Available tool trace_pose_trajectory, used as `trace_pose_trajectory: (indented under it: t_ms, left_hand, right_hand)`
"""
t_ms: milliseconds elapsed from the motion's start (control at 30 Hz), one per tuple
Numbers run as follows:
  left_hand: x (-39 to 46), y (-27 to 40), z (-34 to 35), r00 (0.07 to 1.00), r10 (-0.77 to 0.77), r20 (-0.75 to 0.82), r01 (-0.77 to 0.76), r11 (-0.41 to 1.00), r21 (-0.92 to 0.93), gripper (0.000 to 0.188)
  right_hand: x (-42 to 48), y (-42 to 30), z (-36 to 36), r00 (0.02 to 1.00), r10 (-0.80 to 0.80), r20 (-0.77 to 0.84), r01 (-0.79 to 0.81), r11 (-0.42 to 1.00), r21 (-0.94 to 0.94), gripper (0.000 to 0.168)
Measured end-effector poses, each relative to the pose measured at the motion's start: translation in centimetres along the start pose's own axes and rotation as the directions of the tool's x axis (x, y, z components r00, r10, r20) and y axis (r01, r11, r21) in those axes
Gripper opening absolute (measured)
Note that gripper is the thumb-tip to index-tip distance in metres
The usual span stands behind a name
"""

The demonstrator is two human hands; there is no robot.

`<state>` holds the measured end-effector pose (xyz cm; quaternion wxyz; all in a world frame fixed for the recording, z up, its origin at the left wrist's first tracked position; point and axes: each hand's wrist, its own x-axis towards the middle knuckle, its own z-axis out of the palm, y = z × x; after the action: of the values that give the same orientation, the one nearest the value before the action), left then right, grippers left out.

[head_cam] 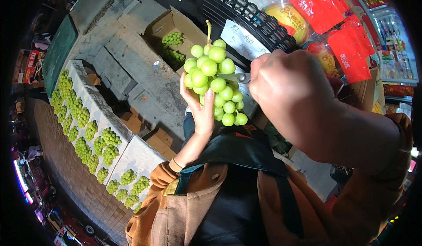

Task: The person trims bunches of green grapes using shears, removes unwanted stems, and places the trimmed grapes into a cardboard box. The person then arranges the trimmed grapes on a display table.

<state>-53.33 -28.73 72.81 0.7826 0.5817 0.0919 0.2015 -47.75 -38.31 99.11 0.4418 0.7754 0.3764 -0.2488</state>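
A bunch of green grapes (pixel 209 68) with a pale stem at its top is in front of me at the middle of the view. My left hand (pixel 202 112) grips it from below and the left, thumb over the berries. Small metal scissors (pixel 239 77) reach into the right side of the bunch, their blades partly among the berries. My right hand (pixel 280 84) is closed around their handles, which it hides. Behind the bunch, an open cardboard box (pixel 158 28) holds some smaller green grape bunches (pixel 172 39).
Many grape bunches (pixel 79 110) lie on a cloth-covered stand (pixel 122 153) to the left. A black plastic crate (pixel 244 12) bearing a handwritten paper sign (pixel 242 40) stands ahead. Red bags (pixel 315 7) and wrapped yellow fruit (pixel 288 15) are at the upper right.
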Motion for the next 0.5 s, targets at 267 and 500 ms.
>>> trace_pose_trajectory:
  t_ms: [267,500]
  left_hand:
    - [0.0,0.2,-0.2,0.992,-0.12,0.03,0.122,0.99,-0.072,0.078]
    - [-0.4,-0.6,-0.5,0.993,-0.114,0.044,0.114,0.994,0.005,0.077]
  right_hand:
    - [-2.4,0.0,1.7,0.885,0.077,-0.46,-0.038,0.995,0.092,0.013]
    - [-1.3,0.0,2.7,0.618,0.019,-0.786,0.135,0.982,0.13,0.022]
